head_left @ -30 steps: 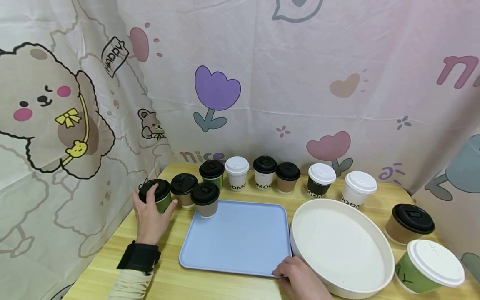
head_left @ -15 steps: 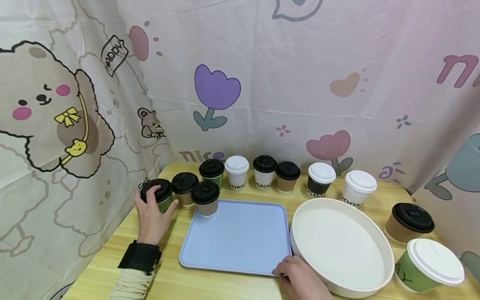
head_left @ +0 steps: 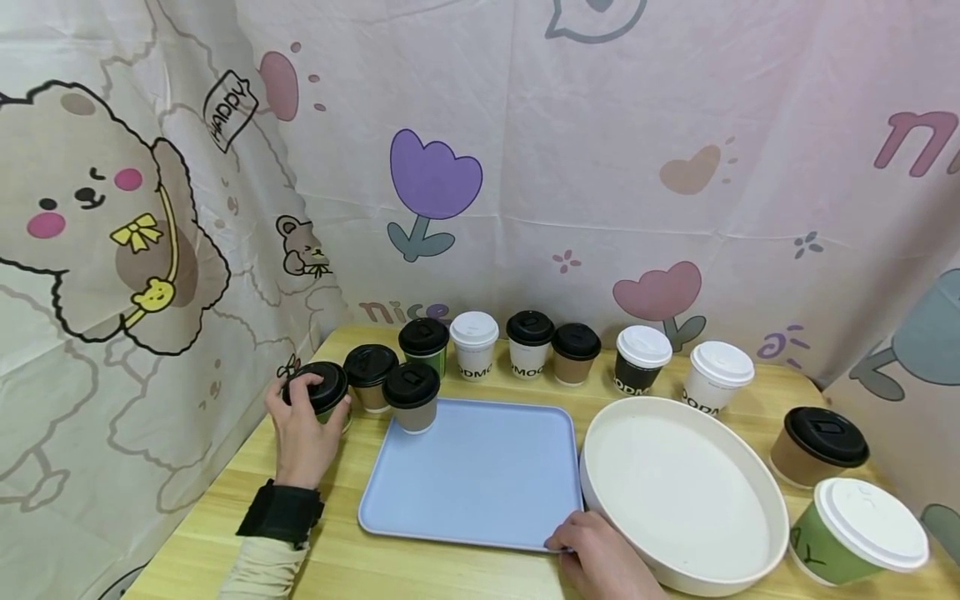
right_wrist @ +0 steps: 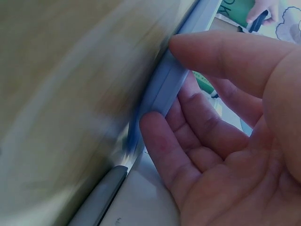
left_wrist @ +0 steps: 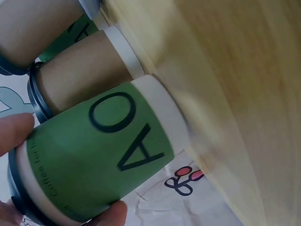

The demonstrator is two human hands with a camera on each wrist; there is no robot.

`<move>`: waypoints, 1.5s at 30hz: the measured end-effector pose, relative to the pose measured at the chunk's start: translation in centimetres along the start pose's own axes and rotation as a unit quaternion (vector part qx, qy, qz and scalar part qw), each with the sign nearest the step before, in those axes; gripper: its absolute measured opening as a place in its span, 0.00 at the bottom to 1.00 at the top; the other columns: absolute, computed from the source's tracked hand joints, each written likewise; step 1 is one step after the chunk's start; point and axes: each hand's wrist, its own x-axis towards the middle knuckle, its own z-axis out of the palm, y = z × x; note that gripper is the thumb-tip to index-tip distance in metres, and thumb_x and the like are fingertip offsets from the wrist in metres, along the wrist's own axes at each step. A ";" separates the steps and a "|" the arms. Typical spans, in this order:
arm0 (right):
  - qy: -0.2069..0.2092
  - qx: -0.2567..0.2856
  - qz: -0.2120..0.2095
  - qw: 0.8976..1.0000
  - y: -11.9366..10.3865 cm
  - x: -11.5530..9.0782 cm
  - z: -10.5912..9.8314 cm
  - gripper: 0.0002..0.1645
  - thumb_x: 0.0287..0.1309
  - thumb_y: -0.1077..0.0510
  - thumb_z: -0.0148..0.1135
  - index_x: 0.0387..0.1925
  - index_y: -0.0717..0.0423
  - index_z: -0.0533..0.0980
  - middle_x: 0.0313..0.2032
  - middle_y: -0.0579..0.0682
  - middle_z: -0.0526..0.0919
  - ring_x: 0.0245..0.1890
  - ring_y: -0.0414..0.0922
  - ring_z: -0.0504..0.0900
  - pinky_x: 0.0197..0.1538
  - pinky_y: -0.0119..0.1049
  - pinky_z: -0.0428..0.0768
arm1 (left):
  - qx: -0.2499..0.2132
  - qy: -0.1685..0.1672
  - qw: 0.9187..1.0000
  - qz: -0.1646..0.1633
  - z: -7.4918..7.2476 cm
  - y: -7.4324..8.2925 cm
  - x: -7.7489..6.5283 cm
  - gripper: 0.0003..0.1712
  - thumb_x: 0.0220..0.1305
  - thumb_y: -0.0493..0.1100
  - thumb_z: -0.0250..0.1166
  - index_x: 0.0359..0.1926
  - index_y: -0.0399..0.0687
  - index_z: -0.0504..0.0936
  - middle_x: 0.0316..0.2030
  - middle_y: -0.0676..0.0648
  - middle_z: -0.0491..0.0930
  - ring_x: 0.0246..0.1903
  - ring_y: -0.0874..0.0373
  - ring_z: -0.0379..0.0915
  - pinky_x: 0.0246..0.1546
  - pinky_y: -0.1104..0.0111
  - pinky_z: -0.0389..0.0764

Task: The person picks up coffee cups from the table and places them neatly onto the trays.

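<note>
At the left end of the table, my left hand (head_left: pixel 306 437) grips a green paper coffee cup with a black lid (head_left: pixel 322 392). In the left wrist view the fingers hold that green cup (left_wrist: pixel 101 146) near its lid, dark letters showing on its sleeve. Whether its base touches the table cannot be told. Beside it stand a brown cup (head_left: pixel 369 383) and a taupe cup (head_left: pixel 412 404), both black-lidded. My right hand (head_left: pixel 603 558) holds the near right corner of a blue tray (head_left: pixel 472 475); in the right wrist view, thumb and fingers are about the tray's edge (right_wrist: pixel 164 80).
A round cream tray (head_left: pixel 678 492) adjoins the blue tray's right side. Along the back stand several lidded cups, among them a white cup (head_left: pixel 475 346) and a black one (head_left: pixel 641 362). At right are a brown cup (head_left: pixel 813 450) and a white-lidded green cup (head_left: pixel 855 533).
The green cup in my left hand has shifted slightly right and nearer, and its lid now shows more from above. My right hand and the blue tray have stayed put.
</note>
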 end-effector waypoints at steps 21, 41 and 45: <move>0.006 0.003 -0.005 1.000 0.0 0.0 0.0 0.10 0.51 0.66 0.75 0.32 0.48 0.88 0.31 0.38 0.82 0.35 0.38 0.79 0.40 0.36 0.79 | -0.075 0.108 0.991 0.006 -0.1 0.5 0.1 0.41 0.55 0.40 0.76 0.67 0.40 0.67 0.64 0.30 0.54 0.62 0.40 0.59 0.58 0.45 0.66; 0.011 0.004 -0.009 1.000 0.1 -0.1 0.1 0.09 0.51 0.66 0.75 0.32 0.49 0.88 0.31 0.38 0.82 0.35 0.37 0.79 0.39 0.36 0.79 | -0.126 0.217 0.955 0.157 -0.4 1.9 0.8 0.44 0.45 0.56 0.73 0.56 0.30 0.71 0.56 0.24 0.66 0.61 0.53 0.59 0.59 0.55 0.63; 0.005 0.006 -0.008 1.000 0.2 0.0 0.1 0.09 0.51 0.66 0.75 0.32 0.49 0.88 0.31 0.38 0.82 0.35 0.37 0.79 0.39 0.36 0.79 | -0.132 0.234 0.946 0.181 -0.3 2.3 0.8 0.44 0.45 0.61 0.72 0.52 0.30 0.73 0.52 0.23 0.68 0.59 0.54 0.61 0.58 0.61 0.63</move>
